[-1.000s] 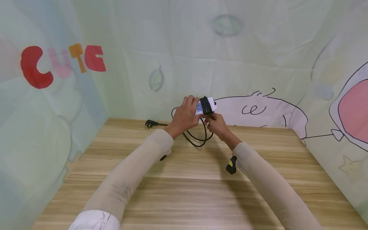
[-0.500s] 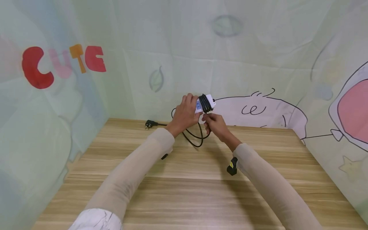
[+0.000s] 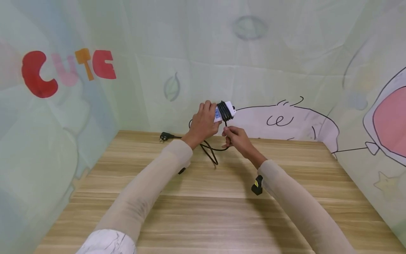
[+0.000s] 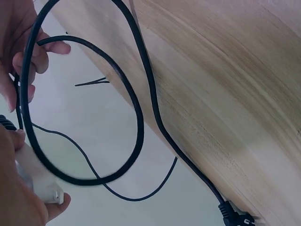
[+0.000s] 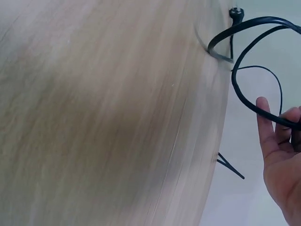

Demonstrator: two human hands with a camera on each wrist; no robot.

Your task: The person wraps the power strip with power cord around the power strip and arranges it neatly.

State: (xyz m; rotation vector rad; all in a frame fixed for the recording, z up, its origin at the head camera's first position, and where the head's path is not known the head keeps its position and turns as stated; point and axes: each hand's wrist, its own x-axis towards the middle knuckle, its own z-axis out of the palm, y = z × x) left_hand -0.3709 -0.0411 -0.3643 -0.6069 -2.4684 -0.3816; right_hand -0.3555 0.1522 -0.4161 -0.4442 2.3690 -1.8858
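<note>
My left hand (image 3: 204,120) grips the left end of a white power strip (image 3: 232,108) with blue socket faces, raised over the back of the table. Several turns of its black cord (image 3: 225,112) are wound around the strip near the right end. Just below, my right hand (image 3: 238,140) pinches the cord, which runs taut from the strip to the fingertips. The slack cord (image 4: 139,117) hangs in a big loop in the left wrist view. It leads to a black plug (image 3: 164,136) lying at the table's back left. Part of the strip is hidden under my left hand.
The wood-grain table (image 3: 203,218) ends at a pale printed curtain (image 3: 203,77) right behind the hands. Similar printed curtain walls stand to the left and right. A black and yellow wrist device (image 3: 257,185) sits under my right sleeve.
The strip has risen slightly and shifted left. My right hand has drawn away below it, so a short straight length of cord now shows between. The hanging loop has narrowed.
</note>
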